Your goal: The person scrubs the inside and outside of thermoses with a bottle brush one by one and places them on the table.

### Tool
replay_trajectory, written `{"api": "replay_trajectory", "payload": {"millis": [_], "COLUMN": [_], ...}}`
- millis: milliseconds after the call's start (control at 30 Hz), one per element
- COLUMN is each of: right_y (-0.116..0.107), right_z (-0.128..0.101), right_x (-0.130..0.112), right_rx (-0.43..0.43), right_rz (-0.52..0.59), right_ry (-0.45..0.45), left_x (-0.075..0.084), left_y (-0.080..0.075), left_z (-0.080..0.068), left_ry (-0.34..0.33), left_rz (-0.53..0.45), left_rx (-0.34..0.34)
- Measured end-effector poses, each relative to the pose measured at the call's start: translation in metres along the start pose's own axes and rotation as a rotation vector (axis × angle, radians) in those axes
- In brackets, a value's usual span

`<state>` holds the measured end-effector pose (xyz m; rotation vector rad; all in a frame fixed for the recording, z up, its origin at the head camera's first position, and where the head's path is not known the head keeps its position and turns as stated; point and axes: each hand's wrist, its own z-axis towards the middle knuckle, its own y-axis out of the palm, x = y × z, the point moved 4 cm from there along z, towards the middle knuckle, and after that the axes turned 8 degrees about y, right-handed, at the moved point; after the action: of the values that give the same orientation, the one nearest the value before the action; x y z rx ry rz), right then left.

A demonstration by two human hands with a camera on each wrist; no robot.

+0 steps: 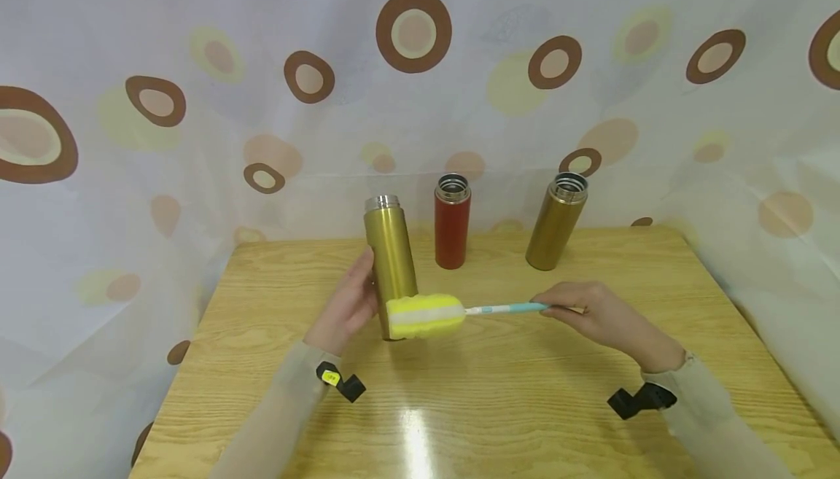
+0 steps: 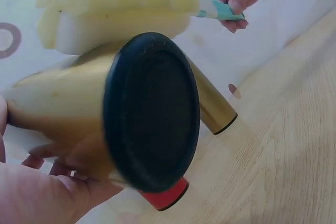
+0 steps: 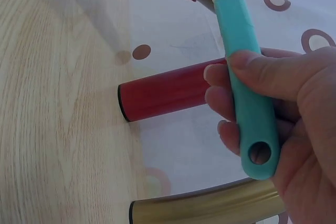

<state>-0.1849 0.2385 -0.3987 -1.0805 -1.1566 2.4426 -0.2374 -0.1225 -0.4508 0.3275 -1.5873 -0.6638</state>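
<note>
My left hand (image 1: 352, 302) grips a gold thermos bottle (image 1: 391, 249) that has no lid and leans slightly. In the left wrist view the bottle's dark base (image 2: 155, 114) faces the camera, off the table. My right hand (image 1: 600, 313) pinches the teal handle (image 3: 244, 82) of a bottle brush between thumb and fingers. The brush's yellow and white sponge head (image 1: 426, 316) lies across the front of the gold bottle's lower part in the head view; whether they touch I cannot tell.
Behind, a lidless red thermos (image 1: 451, 227) stands near the table's back edge. A second lidless gold thermos (image 1: 556, 224) is to its right. The wooden table (image 1: 525, 399) meets a dotted sheet (image 1: 341, 136) at the back and sides.
</note>
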Motion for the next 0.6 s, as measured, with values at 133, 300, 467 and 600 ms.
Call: {"api": "replay_trajectory", "payload": {"millis": [133, 300, 467, 600], "right_y": [-0.003, -0.008, -0.011, -0.012], "right_z": [0.002, 0.006, 0.009, 0.011], "right_x": [0.001, 0.002, 0.003, 0.005], "right_rx": [0.047, 0.139, 0.203, 0.257], "right_rz": [-0.013, -0.06, -0.106, -0.16], "right_ry": [0.026, 0.055, 0.103, 0.152], "left_x": [-0.004, -0.011, -0.014, -0.016], "left_y": [0.001, 0.003, 0.004, 0.008], "left_z": [0.0, -0.002, -0.007, -0.01], "left_ry": [-0.025, -0.104, -0.139, -0.168], "left_rz": [0.018, 0.064, 0.102, 0.125], "left_rx": [-0.047, -0.115, -0.124, -0.21]}}
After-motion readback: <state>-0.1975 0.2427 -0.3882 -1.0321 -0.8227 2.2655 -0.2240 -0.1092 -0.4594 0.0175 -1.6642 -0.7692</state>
